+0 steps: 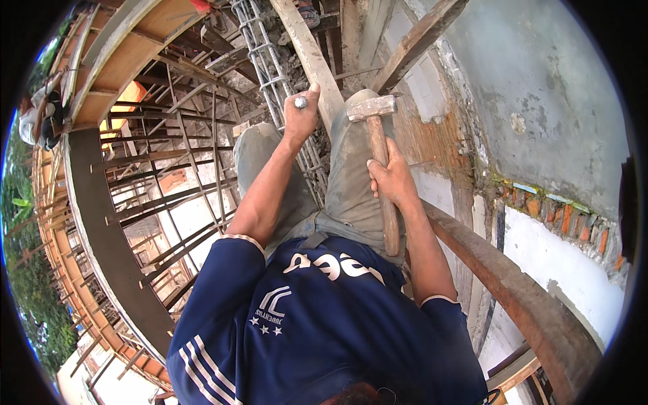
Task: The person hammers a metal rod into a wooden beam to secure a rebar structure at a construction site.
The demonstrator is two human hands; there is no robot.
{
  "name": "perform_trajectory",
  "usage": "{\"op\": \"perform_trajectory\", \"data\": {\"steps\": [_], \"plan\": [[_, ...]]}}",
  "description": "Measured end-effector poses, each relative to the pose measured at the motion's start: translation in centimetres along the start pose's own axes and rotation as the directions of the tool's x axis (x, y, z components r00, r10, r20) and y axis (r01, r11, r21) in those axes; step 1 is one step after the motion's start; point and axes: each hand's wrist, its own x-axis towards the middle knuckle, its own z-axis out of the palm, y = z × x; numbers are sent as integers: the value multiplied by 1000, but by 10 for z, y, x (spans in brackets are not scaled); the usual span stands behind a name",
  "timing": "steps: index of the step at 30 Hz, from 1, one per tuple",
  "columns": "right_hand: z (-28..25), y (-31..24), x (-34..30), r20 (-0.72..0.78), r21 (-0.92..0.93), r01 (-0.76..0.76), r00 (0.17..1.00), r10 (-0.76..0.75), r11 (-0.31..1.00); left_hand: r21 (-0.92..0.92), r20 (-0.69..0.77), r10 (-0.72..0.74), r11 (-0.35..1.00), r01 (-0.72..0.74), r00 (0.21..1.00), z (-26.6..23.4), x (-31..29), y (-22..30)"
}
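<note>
two tools, both gripped: the right hand is closed on a hammer over the right thigh, the left hand on a round-ended metal tool. the hammer looks head-heavy, rigid, best held by its wooden handle.

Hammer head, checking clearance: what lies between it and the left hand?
From the left hand: a wooden plank, then the right knee, in the head view.
</note>
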Motion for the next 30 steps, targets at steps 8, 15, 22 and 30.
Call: {"op": "perform_trajectory", "data": {"steps": [8,15,22,30], "plan": [[18,-15,8,10,18,-38,999,37,999,-296,-30,134,945,-137,991,-24,30,51],[22,-22,-11,29,61,-25,999,23,998,-157,73,305,944,-291,950,-44,17,20],[26,-12,-24,14,48,-22,1000,21,999,-258,64,232,943,-209,971,-61,-4,30],[34,-14,-33,19,46,-20,1000,19,999,-277,34,252,932,-234,967,-61,-15,21]]}}
